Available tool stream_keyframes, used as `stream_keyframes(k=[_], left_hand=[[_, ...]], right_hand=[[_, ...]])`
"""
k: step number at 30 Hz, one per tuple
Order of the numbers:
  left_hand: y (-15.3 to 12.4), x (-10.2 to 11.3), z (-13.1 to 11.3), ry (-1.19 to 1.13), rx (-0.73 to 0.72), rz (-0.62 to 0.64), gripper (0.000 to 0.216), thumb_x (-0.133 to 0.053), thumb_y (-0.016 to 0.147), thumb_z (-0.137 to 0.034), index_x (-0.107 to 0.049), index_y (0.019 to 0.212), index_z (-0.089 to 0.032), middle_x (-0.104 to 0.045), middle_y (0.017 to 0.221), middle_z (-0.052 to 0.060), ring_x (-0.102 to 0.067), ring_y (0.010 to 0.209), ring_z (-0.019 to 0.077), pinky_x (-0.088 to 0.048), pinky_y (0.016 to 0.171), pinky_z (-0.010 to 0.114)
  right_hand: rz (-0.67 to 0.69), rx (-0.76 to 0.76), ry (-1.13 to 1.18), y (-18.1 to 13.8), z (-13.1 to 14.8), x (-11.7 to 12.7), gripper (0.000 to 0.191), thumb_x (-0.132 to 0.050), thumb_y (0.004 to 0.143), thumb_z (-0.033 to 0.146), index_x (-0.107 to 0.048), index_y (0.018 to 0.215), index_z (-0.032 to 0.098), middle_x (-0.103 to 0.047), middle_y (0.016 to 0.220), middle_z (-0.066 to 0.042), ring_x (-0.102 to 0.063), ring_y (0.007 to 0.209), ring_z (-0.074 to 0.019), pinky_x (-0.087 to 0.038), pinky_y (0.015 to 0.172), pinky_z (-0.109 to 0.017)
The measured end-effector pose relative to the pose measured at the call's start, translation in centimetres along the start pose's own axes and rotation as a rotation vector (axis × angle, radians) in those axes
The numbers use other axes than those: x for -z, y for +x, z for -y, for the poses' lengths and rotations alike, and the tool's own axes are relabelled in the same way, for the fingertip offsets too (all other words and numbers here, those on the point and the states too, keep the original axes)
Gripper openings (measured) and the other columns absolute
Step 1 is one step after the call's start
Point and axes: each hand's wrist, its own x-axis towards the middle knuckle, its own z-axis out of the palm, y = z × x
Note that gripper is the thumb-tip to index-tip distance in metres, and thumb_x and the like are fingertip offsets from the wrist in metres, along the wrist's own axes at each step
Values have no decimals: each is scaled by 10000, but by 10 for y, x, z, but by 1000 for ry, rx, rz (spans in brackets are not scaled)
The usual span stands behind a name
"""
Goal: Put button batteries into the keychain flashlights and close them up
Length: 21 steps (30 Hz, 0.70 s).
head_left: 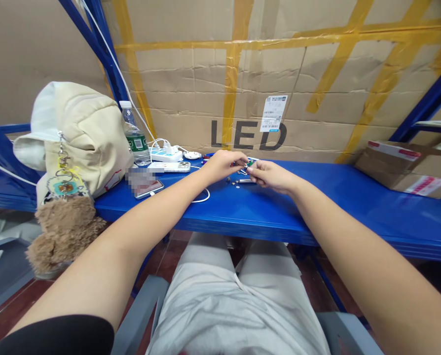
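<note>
Both my hands meet over the blue shelf [316, 197] near its back edge. My left hand [222, 165] is closed in a pinch on a small green and metal part [247, 163]. My right hand [270, 175] is also closed, its fingertips pinching the same small part from the other side. A few tiny metal pieces [238, 181] lie on the shelf just below my hands. What exactly the small part is cannot be made out.
A cream bag [83, 133] with a keychain and plush bear [63, 229] stands at the left. Behind it are a water bottle [135, 135], a power strip [165, 154], two phones [148, 186] and a white cable. A taped cardboard box [401, 165] sits at the right. A large carton marked LED [279, 74] forms the back wall.
</note>
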Motion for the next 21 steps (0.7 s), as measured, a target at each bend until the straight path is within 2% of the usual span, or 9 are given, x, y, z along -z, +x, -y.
stream_keyframes(k=[2, 6, 11, 15, 18, 21], left_hand=[[0, 1, 0, 19, -3, 3, 155, -656, 821, -152, -688, 970, -178, -762, 889, 23, -716, 854, 141, -504, 774, 225], [0, 1, 0, 25, -14, 11, 154, -662, 815, -149, -690, 963, -179, -760, 877, 18, -712, 828, 135, -499, 753, 220], [2, 0, -2, -19, -16, -6, 160, -664, 817, -157, -685, 976, -160, -762, 899, 36, -716, 849, 138, -510, 773, 223], [2, 1, -3, -46, -14, -37, 154, -658, 830, -179, -680, 981, -159, -762, 911, 41, -717, 869, 140, -517, 789, 228], [1, 3, -3, -31, -13, -32, 150, -657, 830, -183, -680, 977, -165, -760, 910, 38, -716, 869, 143, -514, 781, 229], [2, 4, -4, 10, -18, -32, 143, -658, 823, -171, -685, 964, -177, -759, 889, 26, -713, 848, 140, -506, 769, 228]], right_hand=[[-15, 5, -45, 1, -1, -1, 346, -507, 956, 414, -496, 714, 167, -459, 561, 26, -334, 451, -60, -247, 422, -211], [24, -89, 108, 0, 1, -5, 303, -459, 979, 400, -463, 766, 183, -320, 536, 78, -225, 423, -51, -164, 399, -209], [92, -63, 177, -2, 6, -5, 313, -655, 870, 359, -396, 771, 214, -248, 551, 108, -172, 426, -38, -122, 400, -198], [-19, -10, 115, -1, 4, -4, 341, -688, 838, 356, -392, 752, 212, -336, 557, 96, -229, 425, -37, -169, 399, -193], [-101, 33, -31, 1, 1, -3, 287, -632, 879, 377, -440, 761, 198, -470, 595, 51, -338, 448, -55, -235, 412, -201], [-99, 83, -165, 3, -2, -3, 330, -529, 941, 402, -479, 702, 180, -503, 577, 25, -384, 466, -69, -303, 457, -217]])
